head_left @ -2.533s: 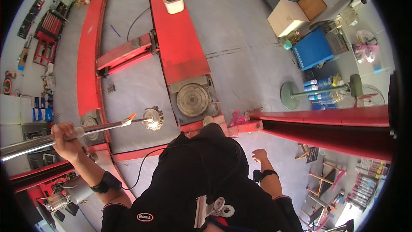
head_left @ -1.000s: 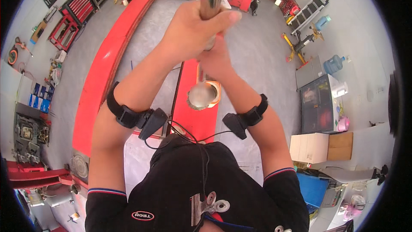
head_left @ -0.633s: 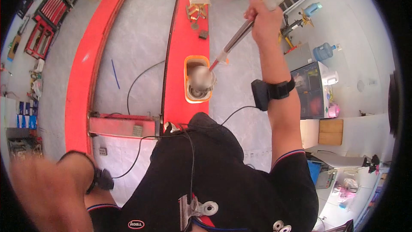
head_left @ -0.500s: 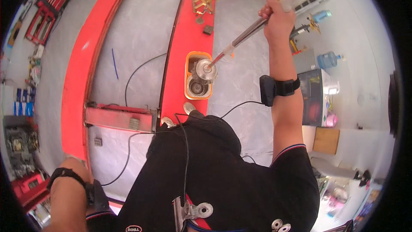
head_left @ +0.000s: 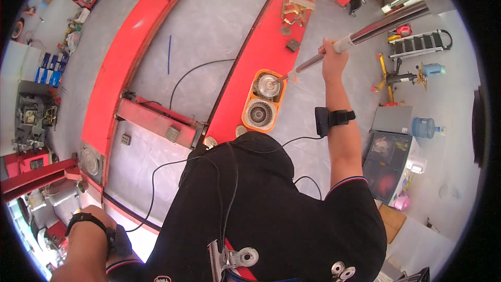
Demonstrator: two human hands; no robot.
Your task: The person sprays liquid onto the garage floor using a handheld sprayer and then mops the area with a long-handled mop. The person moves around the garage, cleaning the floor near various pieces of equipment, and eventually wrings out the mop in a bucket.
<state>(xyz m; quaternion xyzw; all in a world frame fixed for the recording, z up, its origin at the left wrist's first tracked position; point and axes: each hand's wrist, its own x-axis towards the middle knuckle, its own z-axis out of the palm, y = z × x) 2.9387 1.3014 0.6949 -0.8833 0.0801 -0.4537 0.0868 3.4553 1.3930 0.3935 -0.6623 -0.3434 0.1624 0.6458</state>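
High on the right, my right hand (head_left: 334, 62) is closed round the metal handle of a mop (head_left: 309, 63). The handle slants down leftward to a round silver mop head plate (head_left: 269, 86). That plate sits in the far compartment of an orange-rimmed mop bucket (head_left: 282, 94); the mop's strands are mostly hidden beneath it. In the near compartment is a round spin basket (head_left: 259, 113) with nothing visible inside. At the lower left, my left hand (head_left: 98, 213) shows only as a bent end beyond a black wrist strap; its fingers are hidden.
The bucket stands on a long red lift platform (head_left: 229, 109). Farther along lie a dark block (head_left: 293, 45) and a folding stool (head_left: 299, 6). A second red runway (head_left: 120, 62) runs at the left. Black cables (head_left: 153, 188) cross near me. A cabinet (head_left: 386, 164) and water jug (head_left: 424, 128) stand right.
The mop head has moved from over the bucket's middle into its far compartment, uncovering the spin basket. My right hand is lower on the view, still gripping the handle. The whole view has turned.
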